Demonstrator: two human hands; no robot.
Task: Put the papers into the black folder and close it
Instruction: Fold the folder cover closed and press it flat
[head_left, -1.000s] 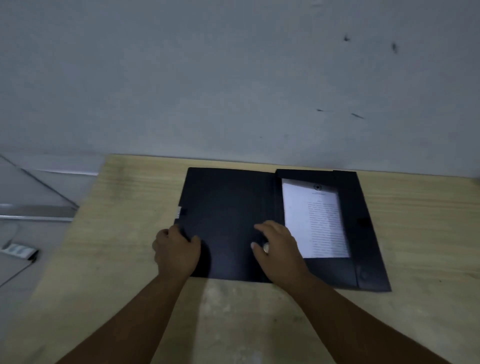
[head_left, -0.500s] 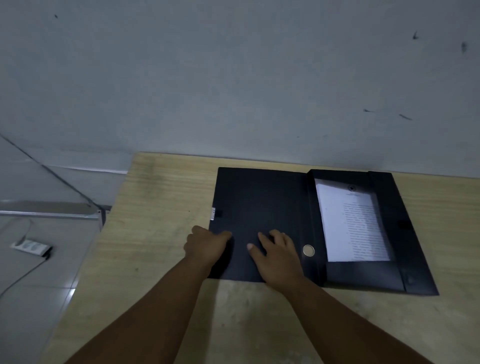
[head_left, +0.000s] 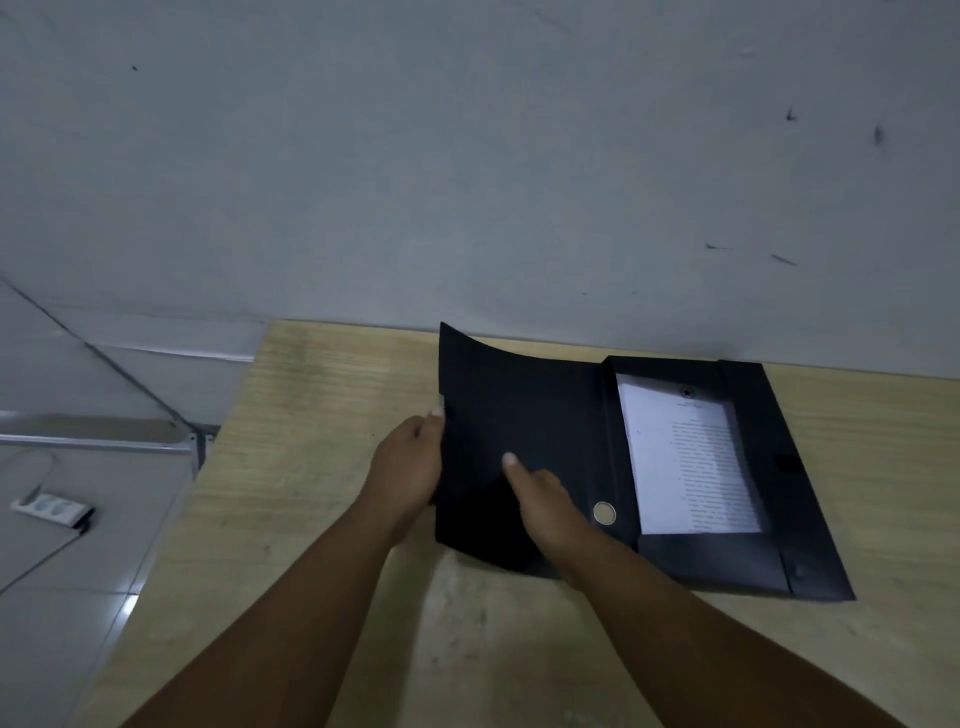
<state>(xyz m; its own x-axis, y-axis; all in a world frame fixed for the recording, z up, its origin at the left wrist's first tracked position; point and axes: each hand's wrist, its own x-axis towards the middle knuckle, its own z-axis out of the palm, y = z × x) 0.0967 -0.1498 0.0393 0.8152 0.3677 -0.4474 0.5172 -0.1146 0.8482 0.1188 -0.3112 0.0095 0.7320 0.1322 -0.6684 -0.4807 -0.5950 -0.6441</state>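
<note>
We see the black folder (head_left: 524, 447) lying open on the wooden table (head_left: 322, 415), with the papers (head_left: 685, 457) already resting in its tray half at about 3 o'clock from our hands, a white printed sheet uppermost, framed by the tray's low black walls. The cover half, at 9 o'clock from the papers, is lifted off the table along its left edge and bows in a soft curve. The left hand (head_left: 410, 467) grips that raised edge, thumb on the upper face and the other fingers hidden beneath it. The right hand (head_left: 545, 504) lies on the cover with its index finger stretched out flat and the other fingers curled, holding nothing. A round silver snap (head_left: 604, 513) sits just beside the right hand. A white power strip (head_left: 49, 509) lies on the tiled floor at 9 o'clock, well apart. The folder looks matte and stiff; the table is pale wood grain.
</note>
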